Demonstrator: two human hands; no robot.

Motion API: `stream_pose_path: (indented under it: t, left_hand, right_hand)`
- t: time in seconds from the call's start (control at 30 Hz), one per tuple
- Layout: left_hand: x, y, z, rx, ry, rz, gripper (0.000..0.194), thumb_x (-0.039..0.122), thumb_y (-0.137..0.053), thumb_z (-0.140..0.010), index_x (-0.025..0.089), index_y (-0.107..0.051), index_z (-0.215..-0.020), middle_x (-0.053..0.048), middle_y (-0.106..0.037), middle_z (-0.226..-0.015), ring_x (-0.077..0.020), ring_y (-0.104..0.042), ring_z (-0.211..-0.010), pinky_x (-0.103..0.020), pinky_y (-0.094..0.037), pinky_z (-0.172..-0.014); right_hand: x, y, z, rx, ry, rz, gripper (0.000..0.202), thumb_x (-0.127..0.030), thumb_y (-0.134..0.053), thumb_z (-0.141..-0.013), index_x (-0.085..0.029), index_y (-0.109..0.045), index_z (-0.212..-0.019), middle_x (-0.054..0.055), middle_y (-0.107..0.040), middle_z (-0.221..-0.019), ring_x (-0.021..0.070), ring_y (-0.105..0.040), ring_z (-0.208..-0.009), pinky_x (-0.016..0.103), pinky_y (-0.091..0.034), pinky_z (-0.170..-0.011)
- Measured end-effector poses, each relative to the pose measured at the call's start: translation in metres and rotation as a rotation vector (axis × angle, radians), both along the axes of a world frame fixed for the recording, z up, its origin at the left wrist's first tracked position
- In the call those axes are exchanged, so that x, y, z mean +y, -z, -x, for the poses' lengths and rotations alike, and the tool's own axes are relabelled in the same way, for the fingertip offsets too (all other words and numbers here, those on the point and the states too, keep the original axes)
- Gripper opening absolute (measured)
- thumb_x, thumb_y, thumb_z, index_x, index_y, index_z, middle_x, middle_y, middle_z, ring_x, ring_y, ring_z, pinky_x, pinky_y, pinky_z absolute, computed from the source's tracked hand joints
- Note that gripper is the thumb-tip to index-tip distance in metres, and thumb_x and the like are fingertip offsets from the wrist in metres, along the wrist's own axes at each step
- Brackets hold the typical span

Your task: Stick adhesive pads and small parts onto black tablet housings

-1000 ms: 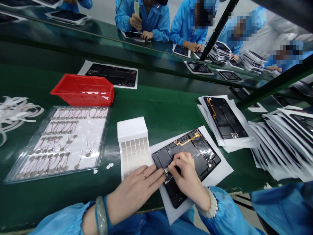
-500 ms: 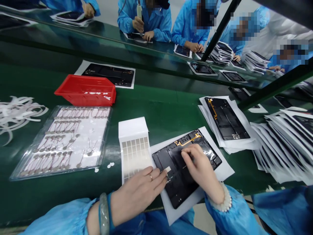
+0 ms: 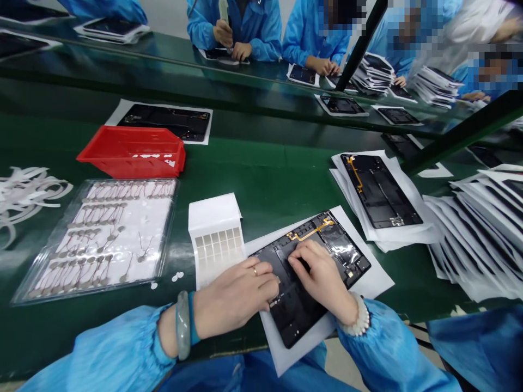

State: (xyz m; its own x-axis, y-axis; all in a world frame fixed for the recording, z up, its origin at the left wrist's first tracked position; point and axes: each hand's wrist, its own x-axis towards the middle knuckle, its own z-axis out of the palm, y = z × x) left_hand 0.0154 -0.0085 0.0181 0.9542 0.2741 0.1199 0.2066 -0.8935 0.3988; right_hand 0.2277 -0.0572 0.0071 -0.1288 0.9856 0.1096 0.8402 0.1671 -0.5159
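Note:
A black tablet housing with a gold flex cable lies tilted on a white paper sheet in front of me. My left hand rests over its left edge, fingers bent and drawn together; whatever is under the fingertips is hidden. Above the middle of the housing, my right hand is closed in a pinch, and I cannot make out what is between thumb and forefinger. Beside my left hand lies a sheet of grey rectangular stickers, its top part folded white, its lower end covered by the hand.
On the left are a clear tray of small round wired parts, a red bin and curled white strips. Another housing lies on papers at right, near a tall paper-interleaved stack. Co-workers sit across the bench.
My left fingers have curled in from a flatter pose, and the small pale sticker by their tips is now covered. My right hand has shifted slightly left over the housing.

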Motion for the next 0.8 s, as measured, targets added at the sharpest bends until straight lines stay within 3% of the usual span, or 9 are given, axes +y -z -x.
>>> stream_pose_path:
  t: [0.3, 0.47, 0.63, 0.73, 0.8]
  left_hand:
    - [0.0, 0.0, 0.002, 0.001, -0.023, 0.0, 0.011, 0.026, -0.06, -0.086, 0.021, -0.05, -0.086, 0.0, -0.063, -0.095, -0.0185, -0.053, -0.091, -0.032, -0.035, -0.078]
    - [0.003, 0.002, 0.006, 0.005, -0.141, -0.089, 0.03, 0.04, -0.069, -0.079, 0.018, -0.052, -0.09, -0.003, -0.064, -0.1, -0.0215, -0.054, -0.09, -0.035, -0.036, -0.078]
    - [-0.017, 0.004, 0.004, -0.021, -0.078, -0.133, 0.01, 0.026, -0.058, -0.087, 0.019, -0.054, -0.092, -0.001, -0.059, -0.123, -0.0179, -0.053, -0.103, -0.032, -0.037, -0.087]
    - [-0.026, 0.0, 0.01, -0.025, -0.175, -0.221, 0.02, 0.034, -0.058, -0.087, 0.016, -0.056, -0.095, -0.006, -0.055, -0.13, -0.0214, -0.048, -0.116, -0.033, -0.035, -0.096]
    - [-0.023, -0.008, 0.028, -0.031, -0.271, -0.272, 0.017, 0.031, -0.054, -0.09, 0.015, -0.057, -0.093, -0.007, -0.059, -0.121, -0.0214, -0.051, -0.111, -0.032, -0.038, -0.091]
  right_hand:
    - [-0.001, 0.0, -0.001, 0.021, -0.004, -0.003, 0.013, -0.023, -0.05, -0.092, -0.021, -0.058, -0.083, 0.004, -0.059, -0.087, 0.0194, -0.053, -0.084, 0.033, -0.04, -0.077]
    - [0.001, 0.001, -0.001, 0.015, -0.004, -0.005, 0.014, -0.024, -0.049, -0.092, -0.021, -0.059, -0.083, 0.004, -0.059, -0.088, 0.0194, -0.053, -0.085, 0.033, -0.041, -0.078]
    - [-0.001, 0.004, -0.003, 0.033, -0.032, -0.014, 0.018, -0.026, -0.046, -0.093, -0.02, -0.059, -0.083, 0.005, -0.059, -0.085, 0.0197, -0.055, -0.083, 0.034, -0.044, -0.077]
    - [-0.002, 0.013, -0.01, 0.062, -0.057, -0.031, 0.02, -0.032, -0.046, -0.092, -0.021, -0.059, -0.082, 0.006, -0.061, -0.086, 0.0208, -0.058, -0.084, 0.035, -0.046, -0.078]
    - [-0.001, 0.021, -0.016, 0.071, -0.071, -0.046, 0.021, -0.036, -0.048, -0.091, -0.023, -0.061, -0.082, 0.007, -0.062, -0.088, 0.0217, -0.06, -0.086, 0.035, -0.047, -0.079]
